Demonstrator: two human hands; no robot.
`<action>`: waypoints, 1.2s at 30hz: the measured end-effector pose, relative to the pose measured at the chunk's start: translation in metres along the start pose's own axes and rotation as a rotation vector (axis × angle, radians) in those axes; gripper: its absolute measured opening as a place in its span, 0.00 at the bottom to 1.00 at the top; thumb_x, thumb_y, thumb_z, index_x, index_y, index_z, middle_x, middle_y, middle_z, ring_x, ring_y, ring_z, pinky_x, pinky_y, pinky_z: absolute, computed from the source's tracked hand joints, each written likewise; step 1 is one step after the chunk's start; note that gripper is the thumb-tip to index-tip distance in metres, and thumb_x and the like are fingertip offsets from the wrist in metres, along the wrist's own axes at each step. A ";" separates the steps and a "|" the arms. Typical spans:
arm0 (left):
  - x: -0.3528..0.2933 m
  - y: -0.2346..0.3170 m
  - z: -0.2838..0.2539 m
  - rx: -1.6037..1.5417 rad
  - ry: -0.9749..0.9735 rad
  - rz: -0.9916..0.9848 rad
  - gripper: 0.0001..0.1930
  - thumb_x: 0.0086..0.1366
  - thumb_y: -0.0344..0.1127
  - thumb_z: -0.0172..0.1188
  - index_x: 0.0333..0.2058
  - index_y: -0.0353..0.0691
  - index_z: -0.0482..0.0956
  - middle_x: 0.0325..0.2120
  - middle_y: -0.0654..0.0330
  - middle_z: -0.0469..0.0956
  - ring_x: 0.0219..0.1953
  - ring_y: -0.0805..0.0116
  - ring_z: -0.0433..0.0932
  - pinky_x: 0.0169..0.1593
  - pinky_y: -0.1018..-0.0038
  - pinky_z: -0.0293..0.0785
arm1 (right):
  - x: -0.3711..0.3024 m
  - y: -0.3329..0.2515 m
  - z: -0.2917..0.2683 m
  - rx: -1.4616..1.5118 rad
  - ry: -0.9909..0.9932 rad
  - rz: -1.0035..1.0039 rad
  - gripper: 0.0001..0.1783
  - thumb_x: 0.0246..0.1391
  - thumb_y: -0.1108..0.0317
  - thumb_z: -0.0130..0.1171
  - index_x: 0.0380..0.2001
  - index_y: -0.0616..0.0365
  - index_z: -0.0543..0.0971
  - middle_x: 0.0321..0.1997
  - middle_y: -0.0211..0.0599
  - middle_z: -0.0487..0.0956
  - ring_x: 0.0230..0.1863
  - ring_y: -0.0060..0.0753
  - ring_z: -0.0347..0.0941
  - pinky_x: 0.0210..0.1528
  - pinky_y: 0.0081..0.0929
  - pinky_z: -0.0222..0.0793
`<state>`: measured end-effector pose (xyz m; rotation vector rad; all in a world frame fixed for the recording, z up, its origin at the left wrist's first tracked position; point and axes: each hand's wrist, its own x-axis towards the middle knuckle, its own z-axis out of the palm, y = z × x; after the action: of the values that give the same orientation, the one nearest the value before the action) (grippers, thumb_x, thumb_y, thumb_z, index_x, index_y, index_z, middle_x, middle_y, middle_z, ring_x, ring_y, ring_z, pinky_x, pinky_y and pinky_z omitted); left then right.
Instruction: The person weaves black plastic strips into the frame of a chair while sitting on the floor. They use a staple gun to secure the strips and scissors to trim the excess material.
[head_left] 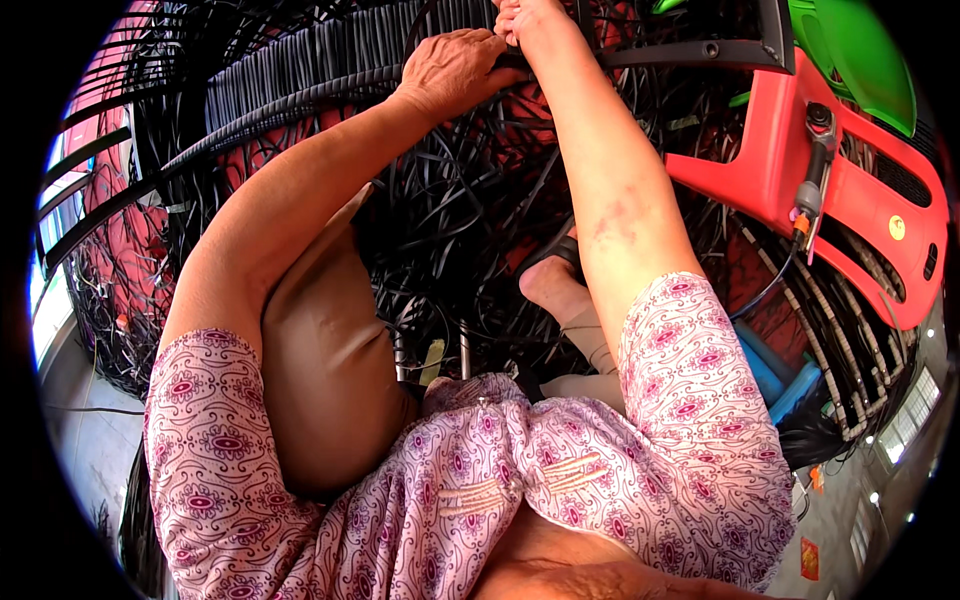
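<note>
Left grip (450, 65) lies back-up at the near edge of a black woven panel (310, 65), its thumb set apart from the fingers. Just beyond its fingertips, right grip (514, 22) is curled, fingers drawn in together, partly cut off by the upper edge of my view. From this angle I cannot tell whether either one is pinching a strip. The panel stretches off to my left under close, upright dark ribs, with a curved, wrapped rail (290, 110) running along its near side. To my right, a dark frame bar (690, 52) reaches away from my right forearm. Below my wrists, loose black strips (450, 210) lie in a thick tangle. Among them, beside my right forearm, rests a foot in a dark sandal (562, 255). Farther right, a red plastic seat (760, 170) carries a hand tool (818, 165), whose dark cord (770, 292) trails downward. A green plastic piece (860, 60) is behind it, and something blue (795, 385) sits lower, near my patterned right sleeve (690, 400).
</note>
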<state>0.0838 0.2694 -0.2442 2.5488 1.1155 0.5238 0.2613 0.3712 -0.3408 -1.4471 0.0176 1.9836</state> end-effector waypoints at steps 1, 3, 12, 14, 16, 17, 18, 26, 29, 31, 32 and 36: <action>0.001 0.001 -0.001 -0.001 0.007 0.015 0.22 0.63 0.57 0.60 0.36 0.40 0.79 0.33 0.58 0.79 0.40 0.55 0.80 0.43 0.61 0.77 | 0.000 0.000 -0.001 0.033 0.031 -0.027 0.13 0.65 0.64 0.42 0.27 0.52 0.72 0.11 0.20 0.58 0.08 0.24 0.50 0.12 0.30 0.47; 0.005 0.003 -0.002 -0.014 -0.041 0.010 0.22 0.63 0.55 0.60 0.38 0.40 0.78 0.35 0.58 0.79 0.41 0.55 0.80 0.43 0.60 0.77 | 0.000 0.002 -0.002 0.099 0.092 -0.081 0.12 0.65 0.65 0.43 0.28 0.52 0.73 0.11 0.19 0.58 0.08 0.24 0.49 0.12 0.29 0.47; 0.003 -0.004 -0.009 -0.004 -0.112 0.021 0.19 0.64 0.50 0.59 0.40 0.38 0.76 0.35 0.53 0.79 0.42 0.50 0.80 0.43 0.58 0.76 | -0.138 -0.008 0.042 -0.041 -0.328 -0.598 0.11 0.68 0.64 0.51 0.34 0.59 0.76 0.15 0.19 0.60 0.12 0.16 0.53 0.15 0.19 0.51; 0.005 -0.001 -0.010 0.004 -0.115 0.040 0.18 0.64 0.50 0.58 0.39 0.38 0.75 0.35 0.53 0.79 0.42 0.50 0.80 0.43 0.58 0.76 | -0.183 0.009 0.036 -0.081 -0.285 -0.672 0.12 0.68 0.63 0.52 0.34 0.61 0.76 0.16 0.19 0.61 0.14 0.16 0.54 0.17 0.19 0.52; 0.005 0.002 -0.009 -0.014 -0.100 0.031 0.18 0.62 0.49 0.58 0.38 0.39 0.77 0.35 0.53 0.81 0.42 0.52 0.81 0.44 0.59 0.77 | -0.213 0.026 0.025 -0.063 -0.194 -0.760 0.14 0.68 0.62 0.53 0.34 0.62 0.77 0.16 0.20 0.62 0.15 0.16 0.56 0.19 0.18 0.54; 0.006 0.003 -0.009 -0.021 -0.095 0.029 0.18 0.61 0.49 0.58 0.37 0.39 0.78 0.36 0.53 0.81 0.43 0.53 0.81 0.45 0.59 0.77 | -0.218 0.037 0.020 -0.033 -0.198 -0.769 0.14 0.68 0.62 0.53 0.34 0.63 0.77 0.16 0.21 0.62 0.16 0.16 0.57 0.20 0.18 0.55; 0.007 0.002 -0.009 0.000 -0.091 0.025 0.18 0.62 0.49 0.58 0.37 0.39 0.78 0.36 0.53 0.81 0.43 0.53 0.81 0.45 0.59 0.77 | -0.223 0.046 0.018 -0.004 -0.204 -0.777 0.14 0.68 0.62 0.53 0.34 0.63 0.78 0.16 0.22 0.63 0.17 0.17 0.58 0.21 0.19 0.56; 0.006 0.006 -0.010 0.057 -0.137 -0.027 0.22 0.63 0.54 0.56 0.37 0.37 0.78 0.38 0.50 0.82 0.44 0.52 0.81 0.48 0.60 0.77 | -0.246 0.088 0.010 0.212 -0.156 -0.901 0.14 0.66 0.64 0.55 0.33 0.66 0.78 0.18 0.25 0.64 0.19 0.19 0.58 0.25 0.21 0.59; 0.007 0.008 -0.008 0.062 -0.151 -0.053 0.24 0.64 0.56 0.56 0.37 0.37 0.78 0.39 0.50 0.82 0.45 0.52 0.81 0.49 0.60 0.77 | -0.242 0.079 0.018 0.165 -0.152 -0.914 0.14 0.66 0.65 0.54 0.33 0.66 0.79 0.18 0.25 0.65 0.19 0.18 0.58 0.24 0.21 0.58; 0.008 0.008 -0.009 0.061 -0.153 -0.051 0.24 0.64 0.57 0.56 0.38 0.37 0.78 0.38 0.51 0.82 0.45 0.53 0.81 0.50 0.60 0.76 | -0.238 0.074 0.022 0.136 -0.186 -0.922 0.13 0.66 0.66 0.55 0.32 0.67 0.79 0.18 0.25 0.65 0.20 0.17 0.58 0.24 0.20 0.57; 0.008 0.008 -0.009 0.060 -0.155 -0.052 0.24 0.64 0.57 0.56 0.38 0.37 0.78 0.38 0.51 0.82 0.46 0.53 0.81 0.50 0.60 0.76 | -0.236 0.072 0.022 0.122 -0.186 -0.929 0.13 0.66 0.66 0.55 0.32 0.67 0.79 0.18 0.25 0.65 0.20 0.17 0.59 0.24 0.20 0.57; 0.004 0.005 -0.008 0.045 -0.115 -0.012 0.23 0.63 0.55 0.56 0.37 0.37 0.78 0.37 0.51 0.82 0.45 0.53 0.81 0.49 0.60 0.76 | -0.227 0.059 0.028 0.107 -0.178 -0.932 0.13 0.65 0.65 0.54 0.31 0.64 0.78 0.16 0.24 0.65 0.17 0.17 0.59 0.20 0.20 0.56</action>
<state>0.0865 0.2701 -0.2342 2.5720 1.1132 0.3479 0.2429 0.2217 -0.1587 -0.9325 -0.5246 1.2895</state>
